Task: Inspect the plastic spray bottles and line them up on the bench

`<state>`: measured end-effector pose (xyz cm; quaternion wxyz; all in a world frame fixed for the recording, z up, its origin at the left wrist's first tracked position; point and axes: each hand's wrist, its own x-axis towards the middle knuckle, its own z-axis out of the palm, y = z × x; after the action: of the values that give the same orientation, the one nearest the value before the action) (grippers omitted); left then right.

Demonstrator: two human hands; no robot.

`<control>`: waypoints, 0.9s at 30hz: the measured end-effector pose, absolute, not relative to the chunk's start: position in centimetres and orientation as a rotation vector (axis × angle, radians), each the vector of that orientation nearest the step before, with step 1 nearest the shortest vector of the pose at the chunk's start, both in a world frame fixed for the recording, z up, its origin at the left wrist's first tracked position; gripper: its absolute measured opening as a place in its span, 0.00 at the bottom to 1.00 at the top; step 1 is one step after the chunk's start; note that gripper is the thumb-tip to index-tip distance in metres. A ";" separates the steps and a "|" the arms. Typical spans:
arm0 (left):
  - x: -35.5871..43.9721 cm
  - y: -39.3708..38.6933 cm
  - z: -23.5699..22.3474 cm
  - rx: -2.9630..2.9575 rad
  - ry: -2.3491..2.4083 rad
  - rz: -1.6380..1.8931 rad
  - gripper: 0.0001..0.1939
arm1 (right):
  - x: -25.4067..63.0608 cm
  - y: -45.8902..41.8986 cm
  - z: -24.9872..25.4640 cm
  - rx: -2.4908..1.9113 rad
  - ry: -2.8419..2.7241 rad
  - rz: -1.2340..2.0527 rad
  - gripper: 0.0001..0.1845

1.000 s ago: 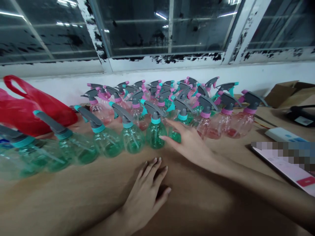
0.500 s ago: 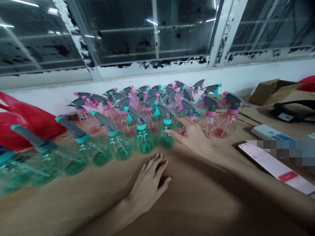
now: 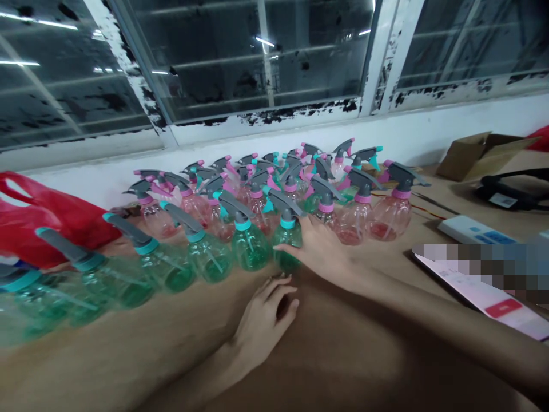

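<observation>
My right hand (image 3: 323, 249) reaches the green spray bottle (image 3: 286, 233) at the right end of the front row. Its thumb lies across the front of the bottle, and the other fingers go round the far side, partly hidden. This bottle has a turquoise collar and a grey trigger head, and it stands upright on the table. My left hand (image 3: 266, 317) rests on the tabletop in front, holding nothing, its fingers loosely bent and apart. Left of the gripped bottle stands another green spray bottle (image 3: 251, 247), with several more in a line toward the left edge.
Behind stand several pink spray bottles (image 3: 390, 214) mixed with green ones. A red plastic bag (image 3: 55, 217) lies at left. On the right are a phone (image 3: 476, 286), a white box-shaped item (image 3: 476, 230), a black strap-like object (image 3: 510, 191) and an open cardboard box (image 3: 476, 155).
My right hand has moved left, and its thumb now crosses the green bottle's front. My left hand's fingers have curled a little more. The view has shifted slightly.
</observation>
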<state>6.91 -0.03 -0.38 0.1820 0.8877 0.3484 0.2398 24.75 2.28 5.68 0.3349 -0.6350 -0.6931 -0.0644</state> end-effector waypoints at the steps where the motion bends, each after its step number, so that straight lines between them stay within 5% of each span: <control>1: 6.9 -0.2 -0.4 2.474 1.027 0.708 0.05 | 24.9 1.7 5.6 -1.651 -1.825 -0.183 0.29; 4: 6.9 -1.0 -0.6 2.394 1.161 0.821 0.08 | 25.6 -0.5 5.4 -1.666 -1.873 -0.241 0.30; 12: 8.9 -3.1 -0.7 2.376 1.091 0.862 0.44 | 26.6 -6.1 6.0 -1.645 -1.929 -0.094 0.34; 22: 11.1 -4.6 -1.3 2.421 1.063 0.859 0.42 | 28.5 -6.3 6.5 -1.301 -1.703 0.545 0.38; 27: 12.2 -4.8 -0.8 2.395 1.055 0.871 0.48 | 28.4 -5.3 7.1 -1.127 -1.665 0.611 0.29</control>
<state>12.25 -4.85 -0.79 0.1904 0.8525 0.3756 0.3098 28.39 -5.33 7.14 0.4970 -0.4655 -0.6875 0.2524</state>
